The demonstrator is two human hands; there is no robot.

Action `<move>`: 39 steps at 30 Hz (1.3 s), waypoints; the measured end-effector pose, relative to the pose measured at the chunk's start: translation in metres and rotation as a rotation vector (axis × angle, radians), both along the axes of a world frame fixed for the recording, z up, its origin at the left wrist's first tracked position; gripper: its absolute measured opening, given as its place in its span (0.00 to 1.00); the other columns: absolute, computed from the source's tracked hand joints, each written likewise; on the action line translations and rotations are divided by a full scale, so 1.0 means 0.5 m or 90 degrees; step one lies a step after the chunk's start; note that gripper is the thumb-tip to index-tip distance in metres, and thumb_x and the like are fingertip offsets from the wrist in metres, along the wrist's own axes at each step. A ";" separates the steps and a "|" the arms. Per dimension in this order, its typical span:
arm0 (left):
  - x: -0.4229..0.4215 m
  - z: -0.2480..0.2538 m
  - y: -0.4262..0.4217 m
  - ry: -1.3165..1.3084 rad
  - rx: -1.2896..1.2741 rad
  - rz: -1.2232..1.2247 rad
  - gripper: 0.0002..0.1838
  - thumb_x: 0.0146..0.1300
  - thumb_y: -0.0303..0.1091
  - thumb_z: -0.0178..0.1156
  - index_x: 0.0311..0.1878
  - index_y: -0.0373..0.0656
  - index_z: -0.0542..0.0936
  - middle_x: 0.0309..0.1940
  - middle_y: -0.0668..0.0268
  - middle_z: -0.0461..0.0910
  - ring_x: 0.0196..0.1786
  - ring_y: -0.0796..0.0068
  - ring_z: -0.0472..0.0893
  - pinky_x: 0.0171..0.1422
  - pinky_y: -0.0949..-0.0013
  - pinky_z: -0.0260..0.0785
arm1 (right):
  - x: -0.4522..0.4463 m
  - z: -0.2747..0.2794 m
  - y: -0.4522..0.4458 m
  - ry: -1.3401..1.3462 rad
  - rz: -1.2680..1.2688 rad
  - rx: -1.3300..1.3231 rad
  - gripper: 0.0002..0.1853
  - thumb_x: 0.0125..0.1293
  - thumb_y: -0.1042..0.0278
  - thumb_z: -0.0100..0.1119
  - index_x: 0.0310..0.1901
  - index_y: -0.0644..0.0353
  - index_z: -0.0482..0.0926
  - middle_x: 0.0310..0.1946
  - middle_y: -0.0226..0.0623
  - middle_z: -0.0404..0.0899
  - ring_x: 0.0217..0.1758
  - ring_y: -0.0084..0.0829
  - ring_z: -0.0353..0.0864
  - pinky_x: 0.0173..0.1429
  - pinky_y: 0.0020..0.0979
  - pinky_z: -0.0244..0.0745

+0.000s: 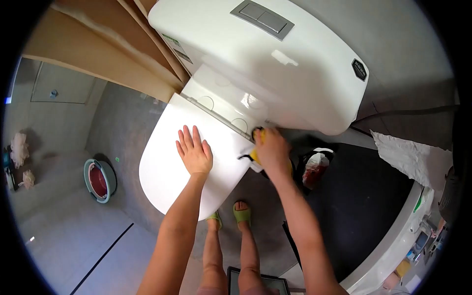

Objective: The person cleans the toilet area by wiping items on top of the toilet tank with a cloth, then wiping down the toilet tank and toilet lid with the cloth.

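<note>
My left hand lies flat on the white toilet lid, fingers spread, holding nothing. The lid is down over the bowl. My right hand is at the lid's right edge, close to the hinge end. Its fingers are closed around a yellow and black object with a small white part below. Blur and my hand hide much of it, so its exact kind does not show. Behind the lid stands the white cistern, with a two-part flush button on top.
To the right is a dark cabinet side beside a white basin edge with toiletries. A bag with red and white contents sits behind my right hand. Crumpled white paper lies at right. Nested basins stand at left.
</note>
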State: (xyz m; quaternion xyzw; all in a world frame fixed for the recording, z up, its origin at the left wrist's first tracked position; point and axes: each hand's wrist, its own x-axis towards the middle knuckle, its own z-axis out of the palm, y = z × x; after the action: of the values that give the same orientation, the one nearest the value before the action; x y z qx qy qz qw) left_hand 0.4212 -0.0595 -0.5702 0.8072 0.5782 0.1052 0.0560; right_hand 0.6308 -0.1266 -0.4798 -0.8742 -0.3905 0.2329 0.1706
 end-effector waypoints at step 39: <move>-0.002 -0.003 0.002 -0.014 0.017 -0.023 0.30 0.70 0.41 0.48 0.75 0.46 0.63 0.78 0.53 0.54 0.81 0.51 0.49 0.81 0.45 0.37 | -0.068 -0.112 0.089 -0.019 0.085 0.059 0.24 0.68 0.56 0.59 0.62 0.55 0.73 0.60 0.45 0.74 0.67 0.47 0.68 0.67 0.46 0.69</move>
State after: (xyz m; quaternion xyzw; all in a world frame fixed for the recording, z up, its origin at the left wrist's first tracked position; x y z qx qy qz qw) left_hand 0.4203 -0.0583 -0.5718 0.8169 0.5615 0.1208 0.0536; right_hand 0.5970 -0.0821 -0.5360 -0.8408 -0.4607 0.2123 0.1892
